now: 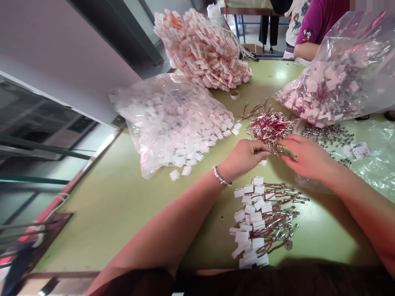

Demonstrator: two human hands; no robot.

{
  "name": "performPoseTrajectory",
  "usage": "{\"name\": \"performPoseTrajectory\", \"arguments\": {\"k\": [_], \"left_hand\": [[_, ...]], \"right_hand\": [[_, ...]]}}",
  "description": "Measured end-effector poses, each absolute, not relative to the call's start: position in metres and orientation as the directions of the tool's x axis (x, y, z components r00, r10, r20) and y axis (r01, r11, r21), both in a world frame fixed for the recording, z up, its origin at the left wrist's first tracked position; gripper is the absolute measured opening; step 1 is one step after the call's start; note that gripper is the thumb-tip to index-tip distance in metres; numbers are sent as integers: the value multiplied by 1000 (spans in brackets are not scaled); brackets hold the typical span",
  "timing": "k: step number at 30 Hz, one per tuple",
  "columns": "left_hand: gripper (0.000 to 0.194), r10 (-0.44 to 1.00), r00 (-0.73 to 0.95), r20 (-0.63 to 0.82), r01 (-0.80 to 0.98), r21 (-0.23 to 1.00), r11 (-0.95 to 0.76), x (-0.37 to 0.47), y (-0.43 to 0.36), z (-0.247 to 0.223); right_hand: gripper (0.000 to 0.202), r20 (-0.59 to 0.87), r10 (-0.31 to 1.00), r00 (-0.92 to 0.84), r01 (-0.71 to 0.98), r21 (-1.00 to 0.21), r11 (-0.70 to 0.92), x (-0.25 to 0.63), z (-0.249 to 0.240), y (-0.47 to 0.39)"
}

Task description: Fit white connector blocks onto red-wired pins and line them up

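Note:
My left hand [245, 158] is closed in a pinch at the front edge of a heap of short red wires with silvery metal ends [271, 125]. A thin wire [285, 154] runs from its fingertips toward my right hand [308, 158], whose thumb and fingers curve about it. The fingertips partly hide what each hand holds. Just under the left fingers lies a small white piece [262, 163]. Closer to me, a column of white tabs [258, 225] joined to red wires lies on the table, metal ends pointing right.
An open plastic bag of white pieces [175, 119] spills out leftward. Behind it rises a pile of pink-white parts [203, 49], beside a tape roll [235, 95]. Metal parts [330, 135] and a filled clear bag [333, 82] are at right. A person in a purple sleeve [314, 20] is opposite.

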State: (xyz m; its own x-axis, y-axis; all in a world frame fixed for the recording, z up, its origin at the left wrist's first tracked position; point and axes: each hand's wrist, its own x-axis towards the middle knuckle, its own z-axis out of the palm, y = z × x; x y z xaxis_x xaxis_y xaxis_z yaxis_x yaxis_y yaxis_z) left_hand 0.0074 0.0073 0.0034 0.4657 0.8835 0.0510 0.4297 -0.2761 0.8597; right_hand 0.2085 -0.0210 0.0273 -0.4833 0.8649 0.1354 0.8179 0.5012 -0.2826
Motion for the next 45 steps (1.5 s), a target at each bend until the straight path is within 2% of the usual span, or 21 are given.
{"name": "performPoseTrajectory", "arguments": {"k": [4, 7, 9, 12, 14, 16, 20, 23, 26, 28, 31, 34, 37, 41, 43, 45], "left_hand": [[15, 860, 509, 41, 428, 854, -295, 11, 4, 1], [30, 874, 474, 106, 442, 830, -340, 1, 11, 3], [38, 837, 529, 137, 508, 739, -442, -8, 18, 4], [29, 725, 680, 112, 557, 564, -610, -16, 24, 0], [19, 676, 731, 92, 541, 527, -656, -16, 25, -6], [13, 654, 751, 87, 521, 530, -669, -13, 23, -11], [16, 660, 741, 128, 520, 512, -683, -9, 19, -12], [19, 667, 732, 141, 496, 560, -663, -6, 15, -4], [20, 719, 688, 99, 529, 609, -591, 5, 7, 1], [21, 727, 685, 49, 582, 563, -587, 14, 0, 1], [16, 698, 715, 30, 597, 492, -634, 23, -8, -5], [14, 702, 710, 59, 572, 534, -623, 22, -9, -9], [25, 770, 636, 61, 546, 669, -504, 15, -3, -9], [30, 893, 448, -41, 358, 924, -137, 4, 8, -6], [23, 922, 362, -137, 192, 979, 71, 1, 12, -5], [17, 922, 311, -230, 14, 971, 237, 1, 14, -5]], "right_hand": [[24, 15, 902, -430, 867, -271, 418, 192, 18, -30], [24, 71, 940, -333, 876, -345, 337, 198, 11, -27], [22, 99, 957, -274, 860, -419, 290, 205, 9, -23], [20, 51, 968, -244, 853, -464, 239, 211, 10, -21], [19, 17, 966, -256, 860, -452, 236, 211, 12, -21], [19, 9, 968, -251, 861, -455, 227, 209, 12, -22], [22, -12, 970, -241, 824, -531, 198, 209, 11, -20], [23, 33, 972, -232, 815, -538, 213, 213, 10, -17], [19, 94, 965, -245, 775, -579, 253, 216, 9, -14], [16, 93, 958, -272, 733, -625, 269, 215, 8, -14], [13, 96, 949, -302, 737, -608, 296, 213, 9, -17], [11, 117, 950, -288, 753, -586, 300, 211, 11, -19], [10, 144, 960, -241, 727, -628, 277, 213, 12, -21], [20, 44, 960, -278, 666, -711, 226, 211, 14, -22], [25, -24, 944, -330, 635, -746, 203, 207, 16, -24], [27, -76, 928, -365, 600, -781, 173, 203, 17, -28]]}}
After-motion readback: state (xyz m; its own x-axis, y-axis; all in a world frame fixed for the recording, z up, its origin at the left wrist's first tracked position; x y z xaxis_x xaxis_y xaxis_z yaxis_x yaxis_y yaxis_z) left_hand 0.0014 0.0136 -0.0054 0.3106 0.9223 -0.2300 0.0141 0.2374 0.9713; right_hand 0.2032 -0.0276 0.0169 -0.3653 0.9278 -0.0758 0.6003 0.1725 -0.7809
